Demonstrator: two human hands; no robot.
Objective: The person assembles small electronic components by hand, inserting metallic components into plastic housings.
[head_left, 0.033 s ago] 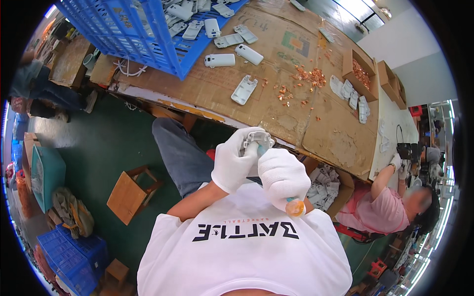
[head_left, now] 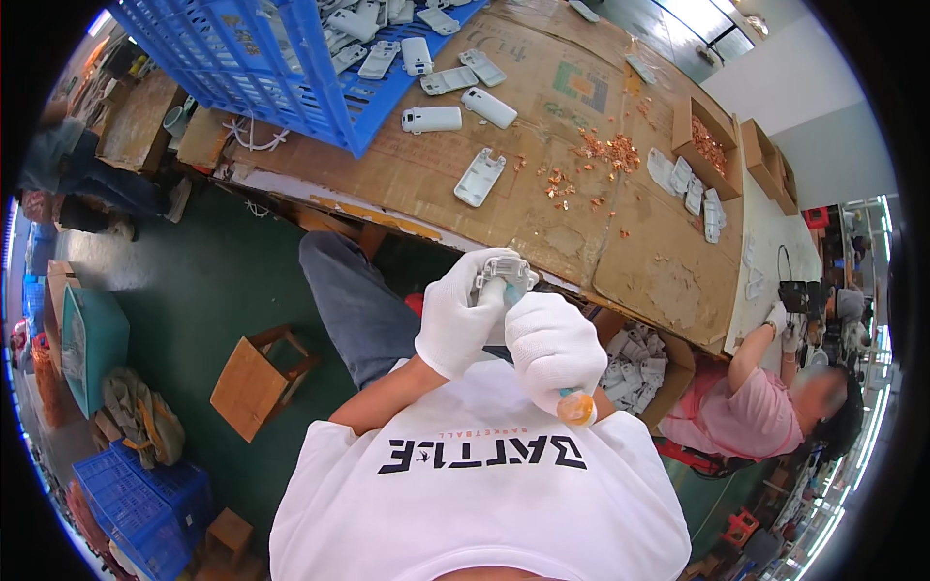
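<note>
While our two gloved hands meet just off the near edge of the worktop (head_left: 668, 281), much of the close work is screened from us! Our left hand (head_left: 453, 321) is curled firmly round a grey-white casing (head_left: 506, 267), thumb folded over it, so we get only one uneven, moulded end and lose the rest behind glove and fingers. Our right hand (head_left: 554, 344) is a tight fist on an orange-ended tool (head_left: 576, 409); the middle is swallowed by the glove, and the tip we can't make out. A pale blue sliver (head_left: 512, 294) shows between the hands, though whether it belongs to the tool, we can't say.

Which way does it all point? The casing's exposed end faces the worktop's near edge; its long axis is too covered for us to call. The tool slants, butt low by our right forearm, its line running up and left toward the casing.

Up on the worktop, a loose casing (head_left: 480, 177) lies near that same edge, its long axis tilting away to the right, its notched end farther from us. At the far left corner, a blue crate (head_left: 329, 87) runs out of view, cut off at the top.
</note>
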